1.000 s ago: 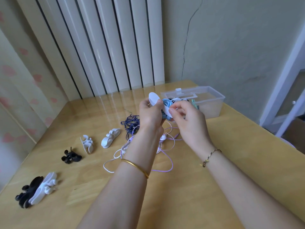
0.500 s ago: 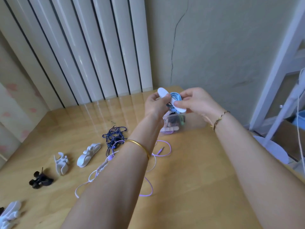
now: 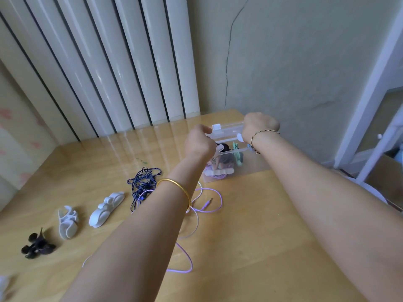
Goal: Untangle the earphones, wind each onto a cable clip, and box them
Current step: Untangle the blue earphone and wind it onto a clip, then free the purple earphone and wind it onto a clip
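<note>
Wound earphones (image 3: 218,172) in clear box (image 3: 250,165); left hand (image 3: 199,143), right hand (image 3: 260,125) curled above, grip unclear.

Box (image 3: 246,167) opening: I find it crowded by my left hand (image 3: 199,143) and right hand (image 3: 260,127), with the wall (image 3: 305,83) close behind. The interior is partly filled. The left approach is obstructed by the dark blue tangle (image 3: 142,184), the purple cable (image 3: 209,205) and a row of clips (image 3: 106,209). The counter (image 3: 250,247) between my forearms, right of the cable, is bare and passable.

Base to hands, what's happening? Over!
Over clear box: left hand, right hand, fingers hidden. White clip tip by right hand. Purple earphones, dark blue earphones loose on table.
</note>
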Demonstrator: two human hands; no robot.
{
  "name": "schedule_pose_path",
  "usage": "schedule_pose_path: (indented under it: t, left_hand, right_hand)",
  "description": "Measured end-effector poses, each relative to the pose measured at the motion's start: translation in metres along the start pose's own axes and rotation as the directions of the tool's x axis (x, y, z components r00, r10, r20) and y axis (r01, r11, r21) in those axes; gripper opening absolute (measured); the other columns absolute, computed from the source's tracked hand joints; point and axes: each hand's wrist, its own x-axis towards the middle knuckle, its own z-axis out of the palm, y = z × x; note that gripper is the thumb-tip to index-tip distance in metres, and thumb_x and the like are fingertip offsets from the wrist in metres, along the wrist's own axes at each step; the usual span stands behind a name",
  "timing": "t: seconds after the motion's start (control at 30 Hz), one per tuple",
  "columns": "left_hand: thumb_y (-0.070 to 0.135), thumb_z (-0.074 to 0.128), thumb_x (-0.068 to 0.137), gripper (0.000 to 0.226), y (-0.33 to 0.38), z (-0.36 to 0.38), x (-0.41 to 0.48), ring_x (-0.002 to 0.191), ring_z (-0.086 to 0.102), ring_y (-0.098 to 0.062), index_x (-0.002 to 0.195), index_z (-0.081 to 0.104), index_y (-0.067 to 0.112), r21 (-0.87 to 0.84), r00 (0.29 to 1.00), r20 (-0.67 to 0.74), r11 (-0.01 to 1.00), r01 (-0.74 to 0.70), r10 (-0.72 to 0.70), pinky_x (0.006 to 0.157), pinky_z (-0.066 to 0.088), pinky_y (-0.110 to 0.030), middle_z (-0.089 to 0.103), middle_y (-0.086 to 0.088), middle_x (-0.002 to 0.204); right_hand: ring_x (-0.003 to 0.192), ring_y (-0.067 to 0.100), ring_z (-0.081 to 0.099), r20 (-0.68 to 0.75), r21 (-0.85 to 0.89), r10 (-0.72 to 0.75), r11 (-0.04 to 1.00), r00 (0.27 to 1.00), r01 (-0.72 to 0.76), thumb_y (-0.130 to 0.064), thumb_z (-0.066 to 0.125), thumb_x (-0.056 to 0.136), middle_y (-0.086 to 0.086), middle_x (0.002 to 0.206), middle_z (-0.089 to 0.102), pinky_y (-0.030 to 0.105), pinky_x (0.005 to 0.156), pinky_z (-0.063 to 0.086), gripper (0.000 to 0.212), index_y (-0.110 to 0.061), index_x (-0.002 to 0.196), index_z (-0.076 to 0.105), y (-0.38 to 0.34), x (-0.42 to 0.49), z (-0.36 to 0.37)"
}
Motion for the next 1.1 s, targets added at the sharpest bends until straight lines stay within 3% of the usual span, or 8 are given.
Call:
schedule_pose_path:
  t: [0.23,0.33,0.43,0.53,0.67,0.77,0.9,1.1]
  left_hand:
    - [-0.008,0.041,0.087,0.042,-0.004,-0.009,-0.002,0.093,0.057,-0.028,0.123,0.053,0.009,-0.057,1.000,0.011,0.998,-0.016,0.017,0.073,0.048,-0.030,0.057,-0.012,0.115]
    - [-0.008,0.040,0.088,0.039,-0.005,-0.023,-0.010,0.068,0.051,-0.017,0.121,0.054,0.007,-0.079,0.999,-0.003,0.996,-0.037,0.037,0.053,0.039,-0.023,0.055,-0.007,0.101]
    - [-0.009,0.042,0.086,0.035,-0.012,-0.042,-0.023,0.064,0.048,-0.011,0.114,0.057,0.007,-0.132,0.999,-0.029,0.991,-0.040,0.036,0.056,0.040,-0.024,0.054,-0.001,0.083]
    - [-0.008,0.045,0.086,0.030,-0.024,-0.066,-0.042,0.065,0.048,-0.010,0.103,0.059,0.013,-0.145,0.999,-0.021,0.988,-0.043,0.041,0.056,0.039,-0.022,0.055,0.000,0.081]
    - [-0.007,0.053,0.086,0.024,-0.049,-0.099,-0.070,0.069,0.047,-0.015,0.095,0.060,0.014,-0.080,0.996,0.033,0.994,-0.075,0.077,0.054,0.036,-0.021,0.057,-0.003,0.084]
    - [-0.006,0.059,0.084,0.021,-0.066,-0.116,-0.088,0.069,0.050,-0.017,0.086,0.062,0.015,0.011,0.991,0.116,0.997,-0.072,0.070,0.057,0.041,-0.022,0.059,-0.003,0.078]
    - [0.006,0.068,0.082,0.022,-0.081,-0.119,-0.104,0.093,0.058,-0.014,0.102,0.066,0.013,0.242,0.961,0.264,0.958,-0.154,0.087,0.080,0.046,-0.024,0.063,-0.001,0.103]
    - [0.026,0.069,0.083,0.057,-0.103,-0.114,-0.104,0.122,0.047,-0.029,0.136,0.048,0.021,0.586,0.972,0.234,0.792,-0.173,0.039,0.101,0.040,-0.036,0.052,-0.008,0.133]
  right_hand:
    - [0.110,0.031,0.056,0.121,-0.008,-0.058,0.998,0.991,0.060,-0.004,0.046,0.091,0.012,0.121,0.059,0.033,0.075,0.039,0.027,-0.006,0.113,0.060,0.001,-0.001,0.002]
    - [0.100,0.034,0.058,0.021,0.059,-0.065,0.996,0.998,0.064,0.004,0.045,0.089,0.018,0.115,0.060,0.034,0.075,0.040,0.021,-0.001,0.102,0.061,0.003,-0.009,-0.013]
    - [0.095,0.034,0.060,-0.104,0.161,-0.100,0.980,0.989,0.116,0.007,0.046,0.086,0.017,0.109,0.063,0.031,0.078,0.047,0.024,-0.001,0.099,0.065,-0.001,-0.030,-0.020]
    - [0.090,0.032,0.064,-0.150,0.383,-0.216,0.887,0.965,0.258,0.003,0.045,0.084,0.013,0.099,0.068,0.037,0.082,0.054,0.027,-0.014,0.088,0.066,-0.015,-0.072,-0.016]
    - [0.070,0.024,0.062,-0.030,0.679,-0.364,0.676,0.931,0.287,0.004,0.041,0.089,0.011,0.081,0.067,0.031,0.063,0.052,0.028,-0.015,0.083,0.060,-0.035,-0.136,-0.003]
    - [0.068,0.023,0.059,0.074,0.574,-0.434,0.755,0.898,0.318,-0.011,0.053,0.091,0.008,0.077,0.063,0.034,0.064,0.051,0.008,-0.010,0.091,0.061,-0.043,-0.156,0.017]
    - [0.059,0.017,0.051,0.202,0.428,-0.417,0.851,0.886,0.303,-0.026,0.062,0.088,0.001,0.072,0.055,0.032,0.057,0.046,0.021,-0.012,0.103,0.056,-0.046,-0.170,0.041]
    - [0.102,0.029,0.059,0.061,0.157,-0.333,0.934,0.941,0.321,-0.009,0.051,0.090,0.005,0.112,0.061,0.031,0.076,0.048,0.023,-0.018,0.107,0.064,-0.046,-0.184,0.047]
